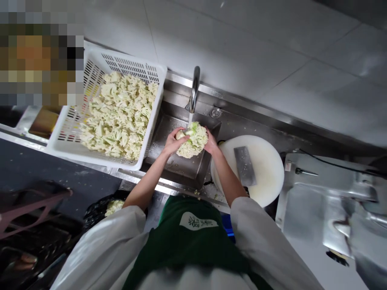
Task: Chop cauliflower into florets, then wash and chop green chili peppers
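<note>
Between my two hands is a head of cauliflower (pixel 195 141), cream-white with some green, held over the steel sink (pixel 172 163). My left hand (pixel 175 141) grips its left side, the thumb lying across it. On the right side my right hand (pixel 211 141) is cupped against it, its fingers partly hidden behind the head. Water runs from the curved tap (pixel 196 86) onto the top of the cauliflower. To the left, a white slotted plastic basket (pixel 159 108) holds many cut cauliflower florets (pixel 121 117).
A round white cutting board (pixel 269 169) with a cleaver (pixel 244 165) on it lies right of the sink. Farther right stands a metal machine (pixel 314 213). A black bag (pixel 96 209) with cauliflower pieces is below left, near a pinkish stool (pixel 39 209). A tiled wall (pixel 242 52) rises behind.
</note>
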`<state>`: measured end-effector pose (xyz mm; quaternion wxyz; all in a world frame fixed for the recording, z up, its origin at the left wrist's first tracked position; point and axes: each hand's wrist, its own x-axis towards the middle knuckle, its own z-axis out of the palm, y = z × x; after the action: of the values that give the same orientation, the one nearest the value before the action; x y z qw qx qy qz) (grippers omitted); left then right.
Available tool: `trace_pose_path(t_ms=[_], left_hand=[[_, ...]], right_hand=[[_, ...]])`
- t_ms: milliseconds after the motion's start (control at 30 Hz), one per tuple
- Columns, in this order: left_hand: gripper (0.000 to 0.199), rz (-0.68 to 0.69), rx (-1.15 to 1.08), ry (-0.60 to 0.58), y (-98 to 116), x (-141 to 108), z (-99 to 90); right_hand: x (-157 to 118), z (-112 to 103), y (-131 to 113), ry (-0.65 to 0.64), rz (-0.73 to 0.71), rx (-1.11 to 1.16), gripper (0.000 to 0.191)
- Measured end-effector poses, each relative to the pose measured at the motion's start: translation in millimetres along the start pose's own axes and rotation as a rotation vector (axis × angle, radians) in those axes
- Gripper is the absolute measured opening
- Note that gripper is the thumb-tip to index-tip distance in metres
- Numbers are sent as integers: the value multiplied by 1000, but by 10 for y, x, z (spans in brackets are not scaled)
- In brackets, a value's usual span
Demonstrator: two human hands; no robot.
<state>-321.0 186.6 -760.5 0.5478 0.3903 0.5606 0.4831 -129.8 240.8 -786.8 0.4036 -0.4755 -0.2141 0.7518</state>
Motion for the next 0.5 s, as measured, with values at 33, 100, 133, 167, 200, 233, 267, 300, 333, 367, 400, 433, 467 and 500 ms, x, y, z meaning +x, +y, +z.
trace_pose_path(t_ms=[33,100,133,167,200,233,267,300,333,367,400,433,467,500], left_hand=[[57,-14,-8,31,-10,-59,47],[56,-20,-9,74,-9,-185,169],[57,-15,-3,86,-2,-243,242],[57,-11,0,95,7,-294,323],[58,-12,-2,99,18,-338,411],[58,-18,-8,97,29,-375,504],[59,-27,-17,91,42,-406,602],[59,-40,-30,81,53,-435,704],[60,-55,-45,70,61,-462,809],[60,-68,-60,57,66,-488,919],[61,-77,-71,48,64,-516,1032],[62,-83,-76,46,55,-546,1150],[63,-87,-76,48,40,-582,1270],[64,-93,-72,54,19,-624,1391]], right_hand=[[-150,-122,-55,82,-71,-91,38],[-598,-469,-124,298,-248,-354,39],[-888,-678,-120,404,-328,-517,40],[-1209,-895,-82,501,-375,-692,40],[-1543,-1110,-8,590,-388,-886,43],[-1871,-1311,99,677,-347,-1099,49],[-2174,-1491,231,772,-249,-1287,55],[-2437,-1645,375,840,-109,-1417,61],[-2648,-1771,517,867,9,-1495,64],[-2802,-1872,641,873,78,-1547,66],[-2899,-1954,734,858,110,-1576,67],[-2946,-2025,786,823,105,-1591,67],[-2958,-2093,794,777,84,-1598,68],[-2949,-2163,762,724,68,-1597,70]])
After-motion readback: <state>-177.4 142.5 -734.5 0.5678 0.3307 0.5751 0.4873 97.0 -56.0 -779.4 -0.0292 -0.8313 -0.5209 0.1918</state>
